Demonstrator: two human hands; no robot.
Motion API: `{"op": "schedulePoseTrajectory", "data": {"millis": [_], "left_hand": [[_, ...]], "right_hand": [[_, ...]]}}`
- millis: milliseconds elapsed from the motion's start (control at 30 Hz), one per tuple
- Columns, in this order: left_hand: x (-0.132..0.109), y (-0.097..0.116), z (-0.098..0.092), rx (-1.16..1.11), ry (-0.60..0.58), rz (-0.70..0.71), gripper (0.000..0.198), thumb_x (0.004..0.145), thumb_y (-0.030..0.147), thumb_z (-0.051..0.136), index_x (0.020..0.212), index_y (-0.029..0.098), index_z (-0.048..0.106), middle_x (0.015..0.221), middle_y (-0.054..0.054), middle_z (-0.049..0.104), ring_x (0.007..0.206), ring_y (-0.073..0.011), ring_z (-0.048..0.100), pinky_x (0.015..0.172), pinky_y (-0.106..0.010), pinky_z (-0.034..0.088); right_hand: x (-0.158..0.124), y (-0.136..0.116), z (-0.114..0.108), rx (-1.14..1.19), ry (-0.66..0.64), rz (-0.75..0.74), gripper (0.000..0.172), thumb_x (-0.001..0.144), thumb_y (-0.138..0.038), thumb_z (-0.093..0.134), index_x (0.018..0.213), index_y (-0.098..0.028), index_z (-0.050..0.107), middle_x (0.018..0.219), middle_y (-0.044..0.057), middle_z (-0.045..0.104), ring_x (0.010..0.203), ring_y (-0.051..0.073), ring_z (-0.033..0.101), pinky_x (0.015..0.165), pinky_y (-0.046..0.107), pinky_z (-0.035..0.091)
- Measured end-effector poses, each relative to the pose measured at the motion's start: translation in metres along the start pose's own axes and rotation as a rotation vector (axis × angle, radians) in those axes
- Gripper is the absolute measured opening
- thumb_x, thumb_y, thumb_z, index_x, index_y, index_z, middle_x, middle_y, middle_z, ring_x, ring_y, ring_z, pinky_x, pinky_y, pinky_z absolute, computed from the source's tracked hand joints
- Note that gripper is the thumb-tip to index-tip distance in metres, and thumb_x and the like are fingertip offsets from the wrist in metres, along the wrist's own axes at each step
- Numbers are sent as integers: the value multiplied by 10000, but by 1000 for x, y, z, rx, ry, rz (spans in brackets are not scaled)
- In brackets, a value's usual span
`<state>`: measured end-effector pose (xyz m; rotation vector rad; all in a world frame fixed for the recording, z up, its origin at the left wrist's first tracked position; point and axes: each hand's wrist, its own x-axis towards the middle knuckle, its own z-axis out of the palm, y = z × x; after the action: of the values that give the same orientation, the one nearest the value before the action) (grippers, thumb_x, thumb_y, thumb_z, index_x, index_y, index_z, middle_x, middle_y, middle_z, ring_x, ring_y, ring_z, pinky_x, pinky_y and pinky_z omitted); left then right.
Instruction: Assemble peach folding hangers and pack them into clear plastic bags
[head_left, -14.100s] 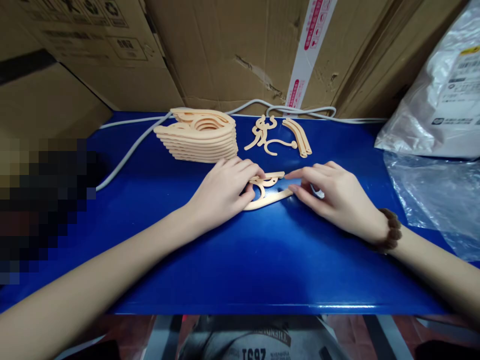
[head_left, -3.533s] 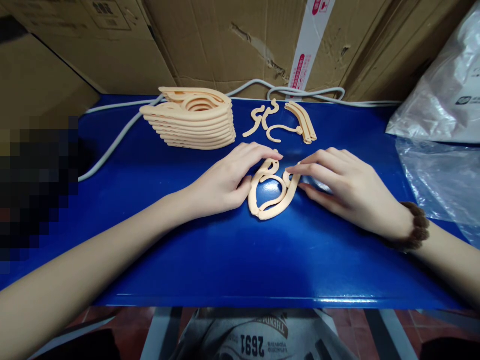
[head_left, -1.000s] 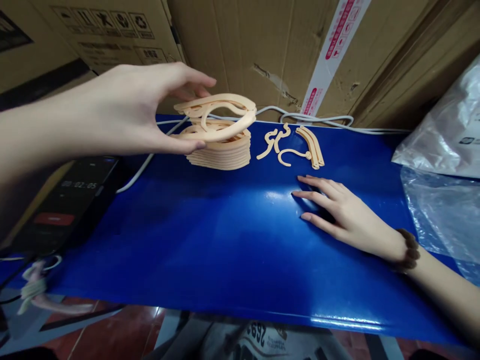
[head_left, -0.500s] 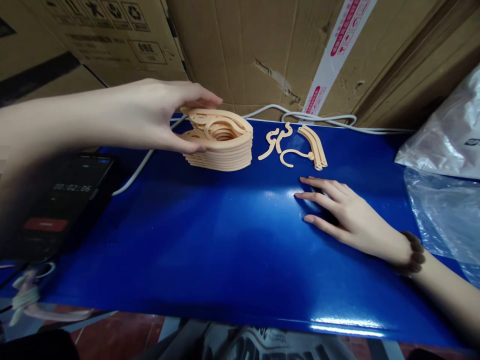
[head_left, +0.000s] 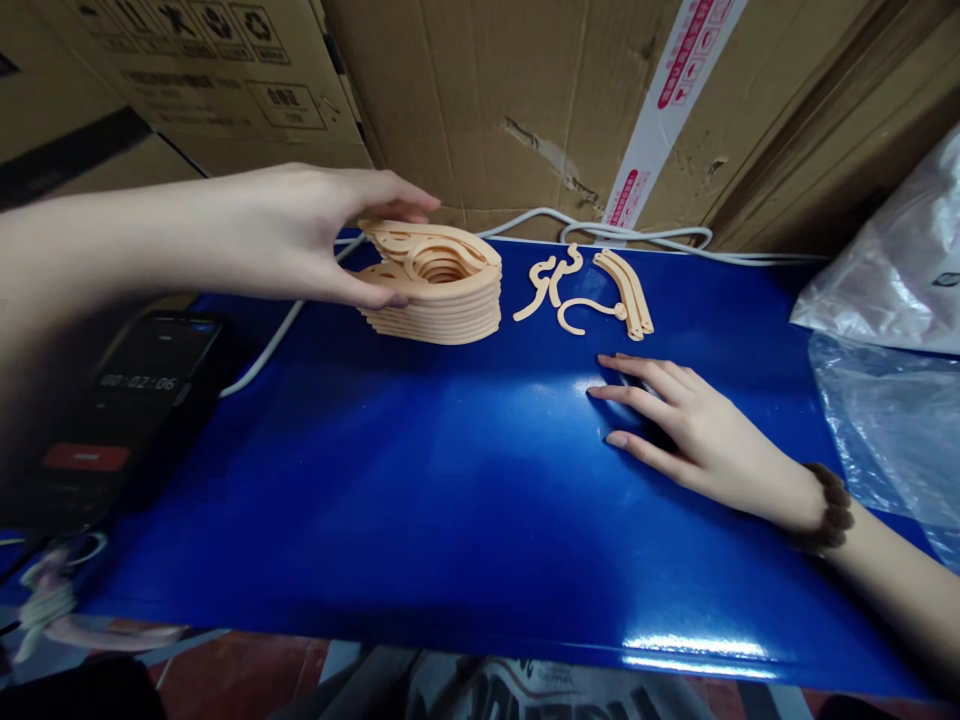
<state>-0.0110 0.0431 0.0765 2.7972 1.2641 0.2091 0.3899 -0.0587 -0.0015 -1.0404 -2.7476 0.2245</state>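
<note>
A neat stack of folded, peach-coloured plastic folding hangers (head_left: 450,312) stands towards the back of the blue table. My left hand (head_left: 341,235) reaches in from the left and grips the top of this stack, thumb on the near side and fingers on the far side; part of the fingers is hidden behind the hand and the stack. To the right of the stack lie several loose hooks (head_left: 589,303) and a pair of curved hanger arms (head_left: 628,295) side by side. My right hand (head_left: 675,420) rests just in front of them, palm down, fingers spread, holding nothing.
A phone (head_left: 112,420) showing a timer lies at the left. White cable (head_left: 660,237) runs along the table's back edge, before cardboard boxes (head_left: 465,110). Clear plastic bags (head_left: 892,280) lie at the right. The blue table (head_left: 420,500) ends at a front edge near my lap.
My left hand and the top of the hanger stack sit very slightly lower. My right hand and the loose pieces have not moved.
</note>
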Motion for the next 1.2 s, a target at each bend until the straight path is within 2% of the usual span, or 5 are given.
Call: {"op": "schedulePoseTrajectory", "data": {"millis": [333,633,767,933,1200], "left_hand": [[-4,-5,5,11,3,96,887,831,627,685,1501,108,422,1441,-139,571,1160,-243,593,1021,-432,495],[-8,-55,12,-125,-85,-82,1124,647,687,821,1532,157,374,1454,-104,581,1186,-268,584,1092,-504,436],[-5,-45,9,-186,-135,-171,1181,597,717,814,1524,133,375,1432,-135,590,1196,-291,595,1084,-557,421],[-4,-21,3,-121,-122,-253,1276,551,932,563,1517,120,374,1388,-115,606,1242,-313,592,1076,-577,404],[-5,-31,7,-1,-103,-143,1261,600,967,440,1508,94,379,1305,-141,653,1152,-295,646,965,-577,484]], "right_hand": [[-1,0,0,-30,-15,-12,426,999,-413,520,1373,-216,572,1515,156,488,1345,330,503,1034,537,472],[-2,0,0,-34,-28,-11,426,1004,-408,512,1387,-227,555,1515,156,484,1352,321,499,1044,534,468],[-2,0,0,-42,-27,-14,424,1005,-413,516,1383,-224,551,1517,151,481,1359,311,489,1052,521,462],[-1,1,0,-52,-12,-27,409,1011,-407,506,1368,-214,557,1504,153,492,1350,301,499,1051,506,465],[-1,1,0,-55,-21,-23,411,1015,-411,498,1375,-220,549,1507,151,484,1348,298,494,1044,506,466]]}}
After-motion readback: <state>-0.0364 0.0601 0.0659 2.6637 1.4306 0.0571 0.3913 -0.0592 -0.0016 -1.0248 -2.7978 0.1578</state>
